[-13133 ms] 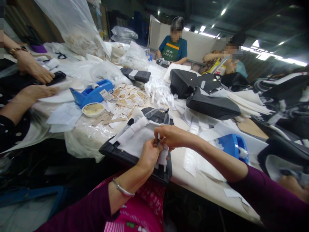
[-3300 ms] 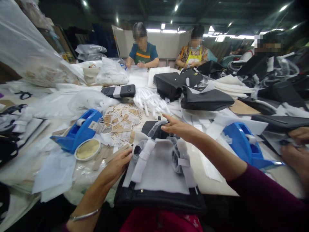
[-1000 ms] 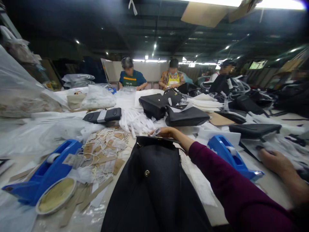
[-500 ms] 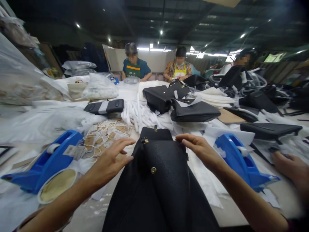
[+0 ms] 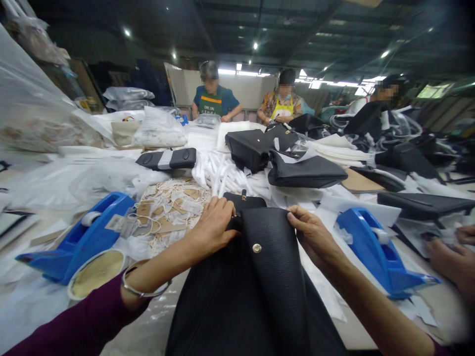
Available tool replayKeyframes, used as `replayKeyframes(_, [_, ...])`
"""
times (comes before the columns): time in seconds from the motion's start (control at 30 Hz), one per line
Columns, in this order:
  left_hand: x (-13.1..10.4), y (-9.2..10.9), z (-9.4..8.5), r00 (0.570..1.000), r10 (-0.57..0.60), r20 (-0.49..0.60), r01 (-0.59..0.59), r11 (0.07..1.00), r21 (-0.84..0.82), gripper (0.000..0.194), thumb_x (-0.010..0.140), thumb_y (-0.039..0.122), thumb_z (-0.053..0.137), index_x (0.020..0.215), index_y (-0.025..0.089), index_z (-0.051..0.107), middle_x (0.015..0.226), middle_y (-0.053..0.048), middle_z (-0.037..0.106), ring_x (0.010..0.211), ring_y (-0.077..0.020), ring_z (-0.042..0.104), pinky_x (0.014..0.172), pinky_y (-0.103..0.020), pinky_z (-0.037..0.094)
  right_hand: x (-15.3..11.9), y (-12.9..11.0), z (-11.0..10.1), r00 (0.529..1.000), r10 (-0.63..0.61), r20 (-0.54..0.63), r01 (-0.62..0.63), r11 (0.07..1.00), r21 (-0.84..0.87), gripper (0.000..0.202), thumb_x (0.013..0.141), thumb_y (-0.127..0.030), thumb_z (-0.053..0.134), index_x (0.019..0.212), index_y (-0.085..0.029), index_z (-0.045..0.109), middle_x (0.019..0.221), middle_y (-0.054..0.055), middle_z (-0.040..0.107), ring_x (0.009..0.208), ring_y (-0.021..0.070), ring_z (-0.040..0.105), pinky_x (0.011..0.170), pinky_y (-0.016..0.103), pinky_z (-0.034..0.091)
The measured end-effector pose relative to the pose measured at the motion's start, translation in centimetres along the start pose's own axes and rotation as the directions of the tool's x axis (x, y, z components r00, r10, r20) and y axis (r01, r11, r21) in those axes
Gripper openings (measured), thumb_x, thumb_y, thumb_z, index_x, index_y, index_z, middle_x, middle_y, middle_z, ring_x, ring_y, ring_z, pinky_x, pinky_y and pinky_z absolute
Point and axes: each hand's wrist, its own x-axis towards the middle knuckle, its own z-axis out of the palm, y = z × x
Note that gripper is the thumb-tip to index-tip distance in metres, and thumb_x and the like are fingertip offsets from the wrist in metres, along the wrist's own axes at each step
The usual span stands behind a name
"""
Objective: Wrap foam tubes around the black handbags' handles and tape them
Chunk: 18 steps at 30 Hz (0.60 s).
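Directly in front of me stands a black leather bag (image 5: 211, 301) with a pebbled flap (image 5: 276, 262) that carries a round gold snap. A tab with a small gold fitting (image 5: 244, 197) shows at its far top edge. My left hand (image 5: 217, 222) is closed on the bag's upper left edge, its fingertips partly hidden behind the leather. On the other side, my right hand (image 5: 313, 232) pinches the flap's right corner between thumb and fingers. A silver bangle (image 5: 148, 291) circles my left wrist.
Blue tape dispensers stand at left (image 5: 89, 232) and right (image 5: 374, 247). A tape roll (image 5: 98, 274) and a heap of stringed tags (image 5: 166, 207) lie at left. Black bags (image 5: 308, 170) and white padding rolls (image 5: 215, 170) lie beyond. Another person's hands (image 5: 454, 257) work at right; several people sit around.
Both hands were spread beside the bag's top; now they have closed on it. The left hand moved right onto the upper edge, and the flap's far end has risen.
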Motion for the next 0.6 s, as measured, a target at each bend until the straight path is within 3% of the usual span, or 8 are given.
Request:
replayKeyframes(0.1, [0.0,-0.8,0.6,0.997,-0.071,0.006,0.072,0.997,-0.033,0.024,0.073,0.032,0.066,0.084,0.019,0.049,0.093,-0.006,0.053,0.094,-0.0267,0.043,0.081,-0.040,0.036,0.0,1.6,-0.8,0.997,0.081,-0.019,-0.073,0.961,0.265,0.023,0.073,-0.037,0.074,0.079,-0.020,0.060,0.077,-0.001,0.062,0.068,0.0127,0.054,0.068,0.025,0.043])
replayKeyframes(0.27, [0.2,-1.7,0.7,0.989,-0.144,0.029,0.146,0.931,-0.334,0.019,0.067,0.027,0.067,0.072,0.019,0.051,0.083,-0.003,0.052,0.088,-0.0230,0.047,0.080,-0.036,0.037,-0.2,2.9,-1.7,0.995,0.101,-0.016,-0.087,0.918,0.387,0.020,0.073,-0.034,0.075,0.081,-0.020,0.062,0.075,-0.002,0.061,0.065,0.0109,0.054,0.064,0.022,0.043])
replayKeyframes(0.33, [0.2,-1.8,0.3,0.974,-0.208,0.091,0.224,0.817,-0.531,0.016,0.065,0.028,0.065,0.068,0.018,0.052,0.079,-0.001,0.053,0.083,-0.0210,0.050,0.078,-0.034,0.038,-0.1,2.9,-1.9,0.996,0.091,-0.003,-0.083,0.921,0.380,0.020,0.075,-0.035,0.073,0.081,-0.020,0.061,0.074,-0.002,0.060,0.064,0.0107,0.052,0.062,0.021,0.042])
replayKeyframes(0.4, [0.2,-1.8,-0.2,0.950,-0.254,0.180,0.304,0.635,-0.710,0.016,0.064,0.030,0.064,0.067,0.018,0.055,0.074,0.001,0.054,0.077,-0.0187,0.052,0.075,-0.032,0.038,-0.1,2.7,-1.9,0.998,0.070,0.010,-0.069,0.935,0.348,0.020,0.077,-0.035,0.070,0.079,-0.020,0.058,0.073,-0.002,0.059,0.063,0.0106,0.051,0.062,0.022,0.041])
replayKeyframes(0.5, [0.0,-1.9,-0.8,0.925,-0.270,0.267,0.357,0.379,-0.854,0.016,0.063,0.029,0.065,0.069,0.016,0.058,0.071,0.001,0.058,0.071,-0.0161,0.053,0.072,-0.030,0.039,-0.1,2.4,-1.7,0.999,0.040,-0.014,-0.035,0.966,0.256,0.022,0.078,-0.036,0.068,0.078,-0.020,0.055,0.071,-0.002,0.055,0.063,0.0115,0.049,0.061,0.023,0.039])
replayKeyframes(0.6, [-0.2,-1.8,-0.9,0.917,-0.287,0.275,0.353,0.270,-0.896,0.014,0.062,0.025,0.066,0.071,0.015,0.061,0.071,0.000,0.061,0.071,-0.0152,0.055,0.072,-0.028,0.040,-0.2,2.2,-1.4,0.999,0.006,-0.044,0.000,0.991,0.137,0.023,0.080,-0.040,0.064,0.080,-0.020,0.051,0.070,-0.002,0.053,0.062,0.0125,0.046,0.058,0.024,0.037])
